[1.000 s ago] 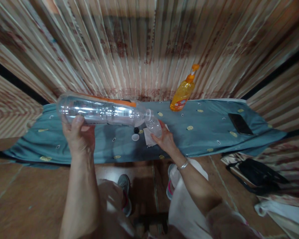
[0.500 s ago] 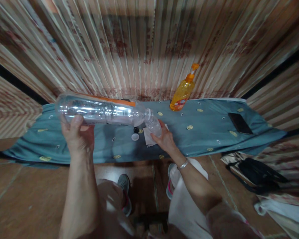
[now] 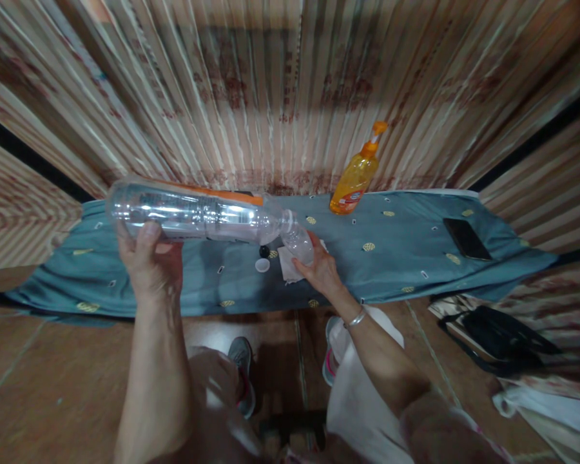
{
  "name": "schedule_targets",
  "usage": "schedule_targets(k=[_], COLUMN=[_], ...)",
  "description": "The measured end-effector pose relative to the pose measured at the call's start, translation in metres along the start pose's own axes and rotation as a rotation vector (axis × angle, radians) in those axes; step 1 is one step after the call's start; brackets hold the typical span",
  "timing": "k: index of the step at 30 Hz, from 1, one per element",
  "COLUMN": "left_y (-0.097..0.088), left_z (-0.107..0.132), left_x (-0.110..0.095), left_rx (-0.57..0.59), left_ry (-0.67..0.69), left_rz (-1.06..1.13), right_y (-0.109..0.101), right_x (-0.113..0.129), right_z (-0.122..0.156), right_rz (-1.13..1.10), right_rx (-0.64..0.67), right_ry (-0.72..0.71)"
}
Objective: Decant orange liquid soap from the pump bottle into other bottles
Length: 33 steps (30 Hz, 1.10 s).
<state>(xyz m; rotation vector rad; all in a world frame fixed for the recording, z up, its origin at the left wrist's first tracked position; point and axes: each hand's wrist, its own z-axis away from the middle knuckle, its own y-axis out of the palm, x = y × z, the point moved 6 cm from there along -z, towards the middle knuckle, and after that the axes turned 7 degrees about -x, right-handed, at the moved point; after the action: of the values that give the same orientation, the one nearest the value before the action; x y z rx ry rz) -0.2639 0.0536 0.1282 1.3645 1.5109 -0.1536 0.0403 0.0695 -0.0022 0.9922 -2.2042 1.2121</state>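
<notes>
My left hand point(image 3: 149, 254) is wrapped round the base end of a large clear plastic bottle point(image 3: 193, 212) with an orange-edged label. This bottle lies nearly level in the air, its neck pointing right. My right hand point(image 3: 319, 264) grips a small clear plastic bottle point(image 3: 297, 238), tilted, with its mouth up against the large bottle's neck. Whether any liquid passes between them I cannot tell. Under the small bottle is a folded white cloth or tissue point(image 3: 289, 265). A white cap point(image 3: 261, 265) and a small black cap point(image 3: 264, 252) lie just left of it.
A blue-green patterned cloth point(image 3: 396, 270) covers the narrow table. Toward its back stands an orange pump bottle point(image 3: 355, 180) of yellow liquid. At the right lies a black phone point(image 3: 466, 238). A pleated curtain point(image 3: 261, 96) hangs behind, and a dark bag point(image 3: 505, 335) is at lower right.
Almost nothing differs. Both hands and both bottles keep their places, with the large bottle still tilted against the small one's mouth.
</notes>
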Motion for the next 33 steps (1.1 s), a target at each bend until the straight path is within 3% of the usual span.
schedule_targets(k=[33], left_y=[0.0090], left_z=[0.0018], left_x=[-0.0079], left_rx=[0.012], left_ry=[0.001], left_rz=[0.010], right_y=[0.0006], right_x=[-0.0032], right_z=[0.0003], right_rz=[-0.025], right_rx=[0.003], right_ry=[0.007])
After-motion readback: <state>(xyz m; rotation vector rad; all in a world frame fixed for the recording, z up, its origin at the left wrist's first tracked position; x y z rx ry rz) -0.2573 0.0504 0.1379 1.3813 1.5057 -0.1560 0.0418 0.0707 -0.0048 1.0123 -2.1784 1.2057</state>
